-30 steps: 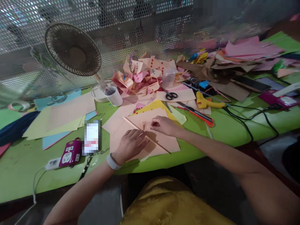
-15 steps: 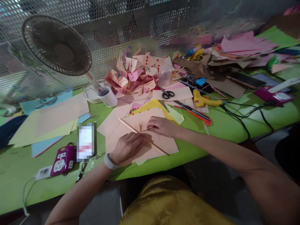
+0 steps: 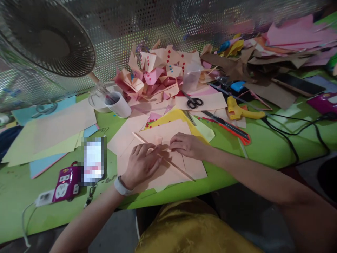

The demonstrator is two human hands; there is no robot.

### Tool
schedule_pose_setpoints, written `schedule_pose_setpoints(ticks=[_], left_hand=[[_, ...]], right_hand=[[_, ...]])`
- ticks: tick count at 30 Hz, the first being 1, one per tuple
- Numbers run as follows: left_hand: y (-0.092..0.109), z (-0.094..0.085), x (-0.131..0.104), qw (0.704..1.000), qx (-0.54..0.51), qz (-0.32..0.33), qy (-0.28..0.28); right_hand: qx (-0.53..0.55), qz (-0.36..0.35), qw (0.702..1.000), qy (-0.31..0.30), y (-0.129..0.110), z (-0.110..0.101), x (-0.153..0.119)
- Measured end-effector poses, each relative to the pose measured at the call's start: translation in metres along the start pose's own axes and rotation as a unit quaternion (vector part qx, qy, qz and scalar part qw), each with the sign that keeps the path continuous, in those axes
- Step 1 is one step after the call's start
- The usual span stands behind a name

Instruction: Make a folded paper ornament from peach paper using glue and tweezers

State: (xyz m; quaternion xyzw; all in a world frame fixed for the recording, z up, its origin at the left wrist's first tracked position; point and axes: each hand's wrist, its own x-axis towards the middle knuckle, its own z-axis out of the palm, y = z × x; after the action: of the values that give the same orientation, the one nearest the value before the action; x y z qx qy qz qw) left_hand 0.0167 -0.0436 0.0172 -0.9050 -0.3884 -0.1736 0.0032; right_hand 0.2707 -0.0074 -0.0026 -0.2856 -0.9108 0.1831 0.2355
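A peach paper sheet (image 3: 172, 129) lies in front of me with a narrow raised fold (image 3: 140, 137) running diagonally across it. My left hand (image 3: 143, 164) rests on the paper, its thumb and fingertips closed on the fold near the middle. My right hand (image 3: 187, 144) pinches a bit of the folded paper just to the right, fingers bent together. Between the two hands a small folded flap (image 3: 158, 140) stands up. The fingertips partly hide what is being pinched.
Behind the sheet lie scissors (image 3: 195, 102), an orange cutter knife (image 3: 228, 127) and a yellow glue gun (image 3: 243, 110). Folded paper pieces (image 3: 155, 77) are heaped farther back. At left are a phone (image 3: 92, 160), a purple power socket (image 3: 67, 182), a white cup (image 3: 119, 107) and a fan (image 3: 52, 42).
The view has shifted slightly. My right hand has drawn a little away from the left one, and the small flap between them looks wider. The left hand's fingers have spread slightly.
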Motion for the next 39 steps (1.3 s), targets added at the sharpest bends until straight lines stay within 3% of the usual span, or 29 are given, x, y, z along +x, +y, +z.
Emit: schedule_pose_setpoints(ticks=[6, 21, 39], left_hand=[[0.003, 0.001, 0.001, 0.999, -0.010, 0.002, -0.041], [0.001, 0.003, 0.001, 0.997, -0.019, 0.052, -0.047], [0.002, 0.005, 0.003, 0.995, -0.078, 0.020, -0.062]], right_hand=[[0.019, 0.009, 1.000, -0.001, 0.000, -0.001, 0.000], [-0.003, -0.013, 1.000, 0.021, 0.003, 0.004, -0.001], [-0.186, -0.007, 0.982, 0.016, -0.013, 0.008, 0.001]])
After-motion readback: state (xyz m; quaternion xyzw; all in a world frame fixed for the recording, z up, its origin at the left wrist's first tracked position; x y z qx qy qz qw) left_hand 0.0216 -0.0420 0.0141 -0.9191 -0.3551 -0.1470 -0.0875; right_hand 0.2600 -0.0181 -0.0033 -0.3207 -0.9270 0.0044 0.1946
